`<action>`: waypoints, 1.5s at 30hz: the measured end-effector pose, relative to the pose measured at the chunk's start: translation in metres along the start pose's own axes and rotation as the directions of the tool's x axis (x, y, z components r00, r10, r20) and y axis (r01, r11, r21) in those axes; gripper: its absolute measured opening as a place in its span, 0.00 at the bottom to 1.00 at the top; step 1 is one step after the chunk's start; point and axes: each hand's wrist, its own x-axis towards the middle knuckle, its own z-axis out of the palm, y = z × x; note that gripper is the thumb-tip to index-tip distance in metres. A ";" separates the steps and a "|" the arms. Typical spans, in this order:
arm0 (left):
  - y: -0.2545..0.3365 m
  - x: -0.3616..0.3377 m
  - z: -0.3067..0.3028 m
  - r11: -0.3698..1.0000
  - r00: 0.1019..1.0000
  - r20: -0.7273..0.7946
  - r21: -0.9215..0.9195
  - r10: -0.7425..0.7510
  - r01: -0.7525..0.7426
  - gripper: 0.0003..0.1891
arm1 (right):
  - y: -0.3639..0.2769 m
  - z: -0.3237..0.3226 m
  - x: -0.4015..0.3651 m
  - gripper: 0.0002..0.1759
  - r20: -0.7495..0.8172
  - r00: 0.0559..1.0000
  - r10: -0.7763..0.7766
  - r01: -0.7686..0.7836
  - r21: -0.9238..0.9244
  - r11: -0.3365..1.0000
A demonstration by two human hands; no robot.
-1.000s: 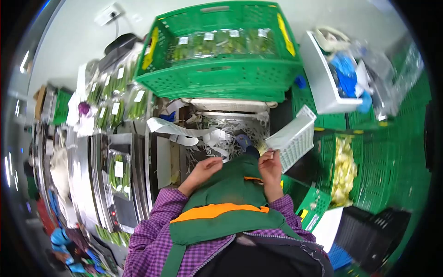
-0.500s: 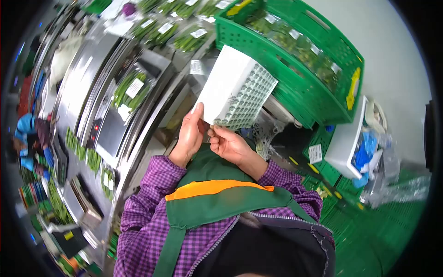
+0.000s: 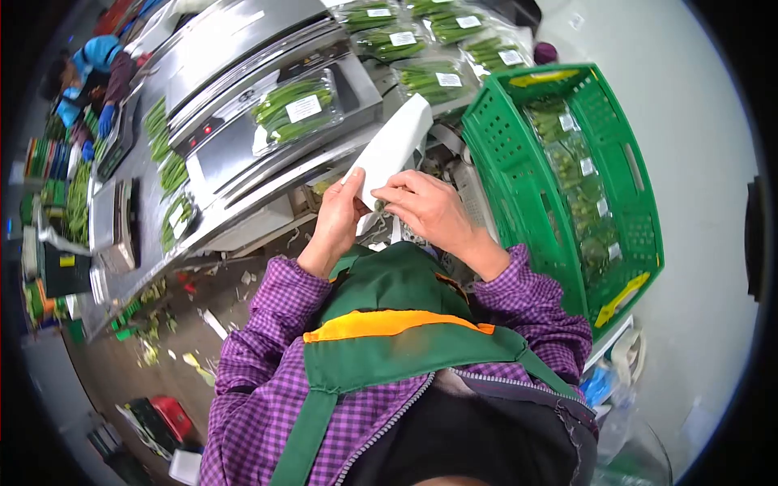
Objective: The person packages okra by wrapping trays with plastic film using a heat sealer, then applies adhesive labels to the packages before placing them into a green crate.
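A white sheet of stickers [image 3: 395,146] is tilted up in front of my apron, its plain face showing; the rows of small round stickers are mostly hidden. My left hand [image 3: 334,217] grips its lower left edge, thumb on top. At the bottom right edge my right hand [image 3: 433,209] has its fingers pinched, with a small dark round sticker [image 3: 379,206] at the tips. Beyond the hands, a clear bag of long green vegetables [image 3: 296,109] with a white label lies on a steel weighing machine [image 3: 219,166].
More labelled bags [image 3: 433,79] lie behind the machine. A green crate [image 3: 519,190] on the right holds several bagged packs. At far left, a person in blue sleeves [image 3: 101,53] works at the bench. Scraps litter the floor [image 3: 194,324].
My view has swung left, shifting the machine and crate. The sheet has turned so its sticker rows are mostly out of sight. My right hand has come up over its lower edge.
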 end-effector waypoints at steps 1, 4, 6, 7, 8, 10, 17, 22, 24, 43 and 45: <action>0.001 -0.002 -0.001 1.000 1.000 -0.012 0.022 0.001 -0.001 0.15 | 0.003 0.001 0.006 0.12 0.022 0.998 -0.059 0.060 -0.032 0.998; 0.003 -0.011 0.006 1.000 0.992 -0.119 0.006 0.028 -0.027 0.13 | 0.015 0.001 0.020 0.09 0.168 0.958 -0.232 0.245 -0.056 0.968; 0.005 -0.016 -0.002 0.999 0.990 -0.141 0.034 0.007 -0.002 0.17 | 0.018 0.006 0.027 0.08 0.209 0.926 -0.315 0.332 -0.054 0.942; 0.004 -0.017 -0.006 1.000 0.986 -0.167 0.021 0.010 -0.007 0.18 | 0.019 0.011 0.028 0.08 0.207 0.926 -0.314 0.323 -0.010 0.946; 0.001 -0.019 -0.015 1.000 0.983 -0.179 0.013 0.025 -0.023 0.18 | 0.019 0.015 0.030 0.09 0.206 0.929 -0.308 0.309 0.029 0.951; -0.003 -0.021 -0.039 0.988 0.958 -0.267 -0.087 0.103 -0.131 0.19 | 0.018 0.023 0.039 0.08 0.224 0.937 -0.267 0.238 0.150 0.960; 0.026 -0.073 -0.113 0.951 0.903 -0.317 -0.013 0.290 -0.310 0.18 | 0.057 0.082 0.141 0.06 0.233 0.728 0.645 -0.523 0.797 0.303; 0.037 -0.101 -0.116 0.969 0.998 -0.024 -0.242 0.054 -0.058 0.19 | 0.092 0.137 0.205 0.06 0.189 0.599 0.778 -0.596 0.754 0.276; 0.035 -0.109 -0.121 0.941 0.996 0.070 -0.329 -0.060 0.080 0.22 | 0.103 0.150 0.215 0.07 0.165 0.579 0.798 -0.625 0.719 0.305; 0.099 -0.134 -0.152 0.960 0.917 0.349 0.258 -0.194 0.105 0.25 | 0.123 0.175 0.213 0.12 -0.172 0.756 0.631 -0.615 0.142 0.776; 0.086 -0.130 -0.162 0.957 0.943 0.280 0.274 -0.179 0.101 0.23 | 0.130 0.175 0.213 0.13 -0.139 0.748 0.649 -0.637 0.127 0.761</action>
